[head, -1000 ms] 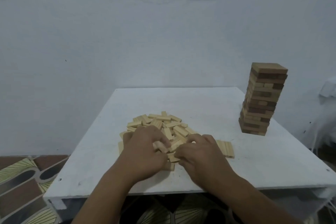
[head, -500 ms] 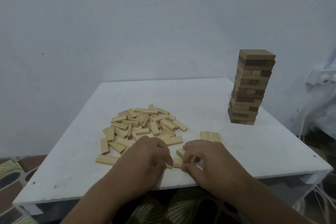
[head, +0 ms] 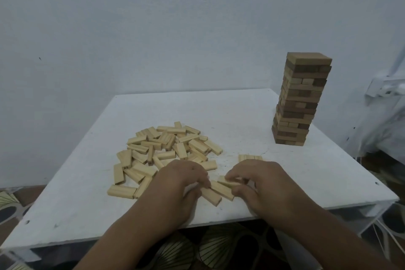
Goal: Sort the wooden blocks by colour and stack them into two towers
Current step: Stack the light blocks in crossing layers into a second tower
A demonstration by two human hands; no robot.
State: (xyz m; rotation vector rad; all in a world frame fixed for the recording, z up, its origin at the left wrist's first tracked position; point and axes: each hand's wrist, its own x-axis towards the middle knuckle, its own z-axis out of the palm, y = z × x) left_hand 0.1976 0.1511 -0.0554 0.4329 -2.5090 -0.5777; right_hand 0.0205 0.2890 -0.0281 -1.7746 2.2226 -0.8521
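Note:
A loose heap of light wooden blocks [head: 168,149] lies on the white table [head: 252,116], left of centre. A tall tower of darker brown blocks [head: 300,98] stands at the table's right side. A flat row of light blocks [head: 249,157] lies just beyond my right hand. Near the front edge, my left hand [head: 182,184] and my right hand [head: 260,184] grip a few light blocks [head: 219,190] between them, fingers curled around the ends. Part of those blocks is hidden under my fingers.
A pale wall rises right behind the table. Patterned floor [head: 210,247] shows below the front edge and at the left. White cloth and a white socket box [head: 381,87] sit to the right of the table.
My hands have drawn back from the heap toward the front edge with a few light blocks. The view has dropped and shifted, so the heap and the tower look farther away.

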